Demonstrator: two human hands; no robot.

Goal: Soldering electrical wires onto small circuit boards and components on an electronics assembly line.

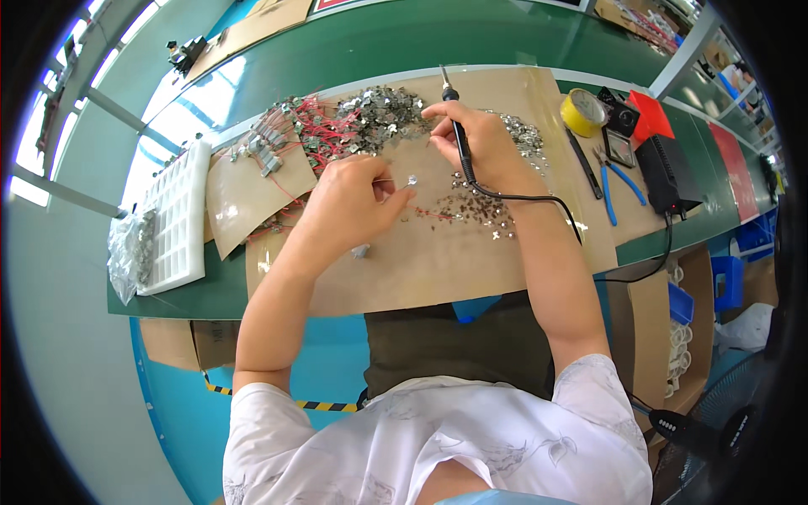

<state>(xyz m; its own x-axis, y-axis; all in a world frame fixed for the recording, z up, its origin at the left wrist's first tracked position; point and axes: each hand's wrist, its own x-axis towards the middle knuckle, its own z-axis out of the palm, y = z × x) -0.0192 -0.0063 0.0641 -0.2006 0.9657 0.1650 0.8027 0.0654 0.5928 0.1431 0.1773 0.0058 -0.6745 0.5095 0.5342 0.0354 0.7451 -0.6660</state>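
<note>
Gripping a soldering iron (462, 147) by its black handle, the right hand (481, 145) is raised over the brown cardboard sheet (337, 286) that covers the near part of the green worktop (225, 279); the metal tip points away from the person, toward the far edge of the cardboard, and the black cord (532, 199) crosses the right wrist. The left hand (358, 198) is curled with its thumb and fingers pinching what looks like a thin lead, at whose end a small silvery part (411, 180) sits just beyond the thumb tip, well apart from the iron's tip. Beneath the left hand, a small grey piece (361, 251) lies on the cardboard. Past the hands spreads a heap of grey metal pieces (383, 114), touching a tangle of red-wired parts (316, 135) on its left. Bright silvery pieces (526, 135) lie just beside the right hand, and tiny brownish parts (471, 206) are scattered nearer the person. At the left end stands a white compartment tray (202, 181) with a clear plastic bag (128, 252) against it. Over on the right are a yellow tape roll (574, 118), blue-handled pliers (608, 198) and a black box (661, 172) with a cable.
</note>
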